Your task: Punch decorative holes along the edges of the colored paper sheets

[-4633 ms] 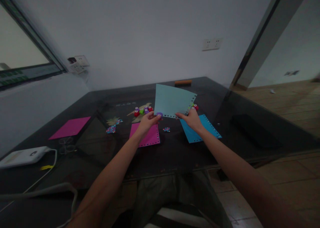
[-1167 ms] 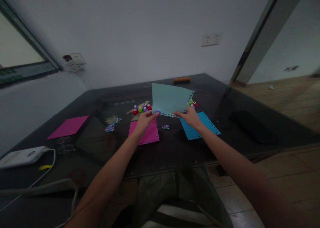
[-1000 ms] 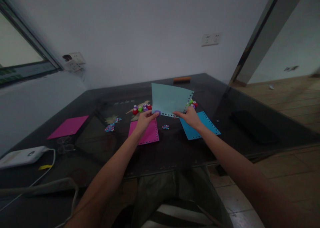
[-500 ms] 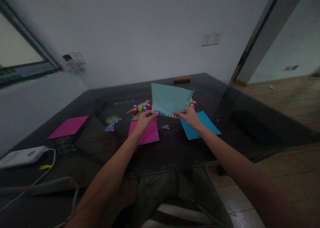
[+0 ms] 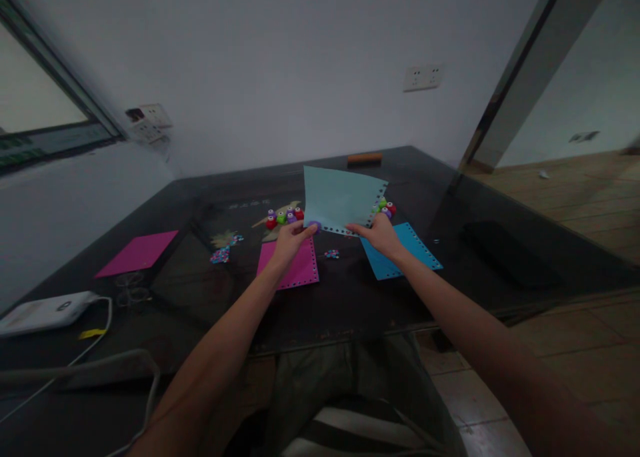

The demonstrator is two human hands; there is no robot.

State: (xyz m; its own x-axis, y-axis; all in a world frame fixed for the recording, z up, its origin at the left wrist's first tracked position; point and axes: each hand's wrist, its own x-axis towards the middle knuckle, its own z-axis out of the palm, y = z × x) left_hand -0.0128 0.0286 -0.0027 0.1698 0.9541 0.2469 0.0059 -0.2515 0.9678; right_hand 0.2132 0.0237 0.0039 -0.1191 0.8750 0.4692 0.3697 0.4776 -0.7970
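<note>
A pale green sheet of paper [image 5: 343,197] is raised above the table, with small holes along its lower and right edges. My left hand [image 5: 291,238] is closed at the sheet's lower left corner, its thumb on a small purple paper punch [image 5: 314,227]. The fingers of my right hand [image 5: 379,232] pinch the lower edge near the right corner. Below the hands lie a pink sheet [image 5: 295,270] and a blue sheet [image 5: 400,257], both with punched edges. Between them is a little pile of coloured paper bits [image 5: 331,254].
Several red, green and purple punches [image 5: 281,217] stand left of the raised sheet, others [image 5: 389,210] right. Farther left are more paper bits [image 5: 220,255], a pink sheet [image 5: 137,253], glasses [image 5: 131,289] and a white device with a cable [image 5: 45,313]. An orange-brown roll [image 5: 365,158] lies at the back.
Hardly anything differs. Both hands keep their grip, and the pale green sheet stays in nearly the same place.
</note>
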